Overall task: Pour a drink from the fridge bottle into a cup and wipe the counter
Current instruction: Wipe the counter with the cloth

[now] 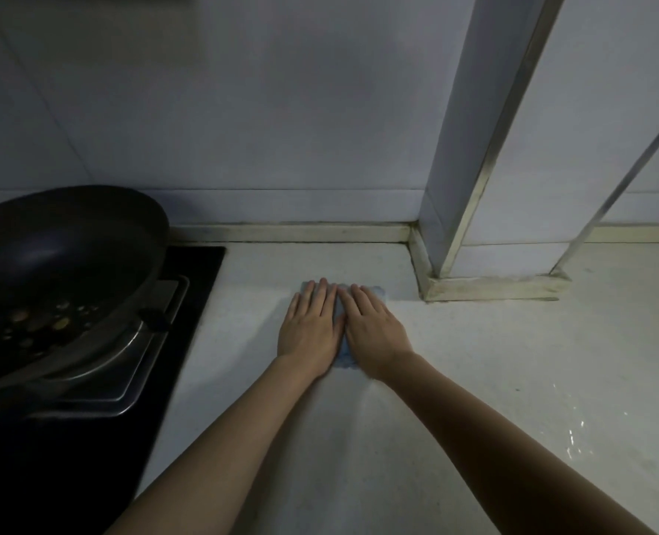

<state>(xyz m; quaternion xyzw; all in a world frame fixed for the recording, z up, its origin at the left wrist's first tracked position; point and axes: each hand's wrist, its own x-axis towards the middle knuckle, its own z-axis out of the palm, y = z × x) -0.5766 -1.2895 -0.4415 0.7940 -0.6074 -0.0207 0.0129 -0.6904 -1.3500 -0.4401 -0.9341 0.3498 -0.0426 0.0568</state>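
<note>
Blue cloth (344,355) lies flat on the pale counter (474,361), almost wholly under my two palms. Only slivers show: a strip between the thumbs, a corner past the right fingertips, a frayed edge below the heels of the hands.

Left hand (309,334) flat, fingers straight and close together, pressing down, not gripping. Right hand (374,334) the same, palm down, fingers extended and nearly touching the left index. Neither hand closes on anything; both pin the cloth by pressure alone.

No bottle and no cup in view. I judge the pouring part is not what is in hand here; this is the wiping step.

Beyond the fingertips: bare counter, then the wall tile and a stained seam. Off the right fingertips, the foot of a white column (493,287). Well left of the left hand, a black hob (200,287) with a dark pan (61,264) on it, scraps of food inside.

Near my right forearm the counter glistens (574,438), likely wet.

Risks, as I read them:
- Flat palms give no hold; on a wet patch the cloth may bunch or slip out from under.
- A stroke leftward could carry the left hand onto the hob edge. Cannot tell if it is hot.
- Wet area sits behind the hands and may get missed.
</note>
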